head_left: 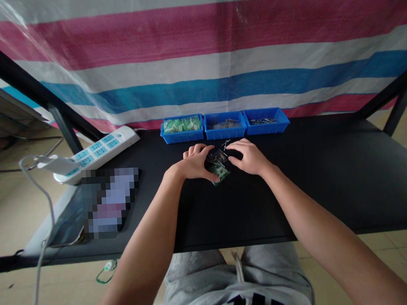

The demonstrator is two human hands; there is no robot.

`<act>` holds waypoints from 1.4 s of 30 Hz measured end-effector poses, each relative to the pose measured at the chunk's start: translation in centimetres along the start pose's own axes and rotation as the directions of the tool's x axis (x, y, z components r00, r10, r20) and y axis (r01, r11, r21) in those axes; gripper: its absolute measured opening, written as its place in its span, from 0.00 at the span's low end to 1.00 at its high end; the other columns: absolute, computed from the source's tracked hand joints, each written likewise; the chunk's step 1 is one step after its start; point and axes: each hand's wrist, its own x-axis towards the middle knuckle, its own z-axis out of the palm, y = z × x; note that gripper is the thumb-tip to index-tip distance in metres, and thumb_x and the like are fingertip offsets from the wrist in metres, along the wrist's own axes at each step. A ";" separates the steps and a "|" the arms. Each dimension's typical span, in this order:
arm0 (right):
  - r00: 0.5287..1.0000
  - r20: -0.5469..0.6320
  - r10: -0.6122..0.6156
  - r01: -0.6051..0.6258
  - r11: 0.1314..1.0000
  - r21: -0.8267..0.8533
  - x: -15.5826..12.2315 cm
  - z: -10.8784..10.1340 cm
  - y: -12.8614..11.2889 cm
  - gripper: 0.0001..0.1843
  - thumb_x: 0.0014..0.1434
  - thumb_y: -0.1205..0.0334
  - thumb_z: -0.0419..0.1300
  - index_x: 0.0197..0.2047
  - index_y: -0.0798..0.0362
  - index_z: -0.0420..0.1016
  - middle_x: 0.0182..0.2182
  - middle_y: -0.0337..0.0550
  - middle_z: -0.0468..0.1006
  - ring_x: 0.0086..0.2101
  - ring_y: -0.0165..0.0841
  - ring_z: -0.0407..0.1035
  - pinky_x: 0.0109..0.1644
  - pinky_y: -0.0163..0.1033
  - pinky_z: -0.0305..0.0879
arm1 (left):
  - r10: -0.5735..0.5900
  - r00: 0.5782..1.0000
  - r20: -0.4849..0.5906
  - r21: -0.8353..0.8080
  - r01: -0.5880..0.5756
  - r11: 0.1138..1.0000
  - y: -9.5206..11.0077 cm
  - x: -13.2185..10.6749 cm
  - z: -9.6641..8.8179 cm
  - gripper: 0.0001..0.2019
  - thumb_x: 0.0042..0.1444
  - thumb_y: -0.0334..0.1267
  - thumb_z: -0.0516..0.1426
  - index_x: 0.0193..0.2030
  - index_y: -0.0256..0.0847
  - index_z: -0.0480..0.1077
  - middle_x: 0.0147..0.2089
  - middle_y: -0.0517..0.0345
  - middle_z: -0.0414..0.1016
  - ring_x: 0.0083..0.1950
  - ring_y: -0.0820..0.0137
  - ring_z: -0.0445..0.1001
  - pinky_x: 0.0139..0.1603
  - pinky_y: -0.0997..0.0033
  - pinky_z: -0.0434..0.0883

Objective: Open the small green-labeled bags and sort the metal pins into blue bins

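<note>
A small green circuit board (220, 172) lies on the black table (321, 182), just in front of three blue bins. My left hand (196, 163) curls around the board's left side, thumb against its near edge. My right hand (248, 156) is closed at the board's right, fingertips pinched on something too small to name. Thin metal leads (224, 145) stick up from the board between the hands.
The left blue bin (182, 128) holds pale green parts, the middle bin (225, 125) and the right bin (265, 121) hold small metal parts. A white power strip (97, 152) with a plugged-in cable lies at the left. A striped tarp hangs behind.
</note>
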 end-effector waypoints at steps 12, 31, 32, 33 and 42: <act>1.000 0.006 0.018 -0.018 1.000 -0.015 0.0 0.9 0.1 0.21 0.56 0.63 0.60 0.53 0.55 0.75 0.49 0.52 0.78 0.50 0.45 0.68 0.58 0.55 0.65 | 0.035 0.959 -0.280 0.063 -0.018 0.998 1.3 1.6 3.4 0.33 0.51 0.62 0.59 0.58 0.41 0.68 0.55 0.44 0.67 0.57 0.50 0.63 0.58 0.46 0.61; 0.910 -0.130 0.393 -0.325 0.874 0.361 0.5 0.9 0.5 0.13 0.45 0.67 0.62 0.38 0.54 0.78 0.29 0.40 0.73 0.30 0.32 0.66 0.38 0.42 0.66 | 0.151 0.934 -0.325 0.088 -0.129 0.988 3.4 2.5 4.6 0.25 0.62 0.50 0.54 0.61 0.40 0.63 0.57 0.43 0.70 0.57 0.54 0.67 0.56 0.54 0.63; 0.898 -0.109 0.427 -0.348 0.838 0.420 0.5 0.8 0.6 0.13 0.44 0.66 0.64 0.36 0.54 0.78 0.26 0.38 0.72 0.28 0.31 0.65 0.36 0.41 0.65 | 0.156 0.925 -0.346 0.075 -0.139 0.987 3.3 2.4 4.6 0.25 0.61 0.51 0.54 0.62 0.40 0.63 0.58 0.43 0.69 0.59 0.54 0.66 0.58 0.53 0.62; 0.885 -0.088 0.458 -0.365 0.798 0.480 0.6 0.6 0.6 0.12 0.42 0.64 0.65 0.35 0.54 0.77 0.24 0.36 0.70 0.26 0.30 0.64 0.35 0.40 0.63 | 0.159 0.915 -0.371 0.061 -0.146 0.987 3.3 2.4 4.6 0.26 0.61 0.51 0.55 0.62 0.40 0.63 0.60 0.43 0.68 0.61 0.54 0.64 0.59 0.53 0.61; 0.753 0.015 0.658 -0.409 0.449 0.794 0.7 -0.5 -0.5 0.19 0.37 0.59 0.70 0.34 0.53 0.73 0.23 0.34 0.69 0.23 0.26 0.60 0.25 0.33 0.54 | -0.009 0.844 -0.536 -0.221 -0.130 0.967 3.7 1.6 3.5 0.18 0.54 0.47 0.62 0.49 0.42 0.71 0.50 0.50 0.75 0.55 0.58 0.69 0.58 0.54 0.62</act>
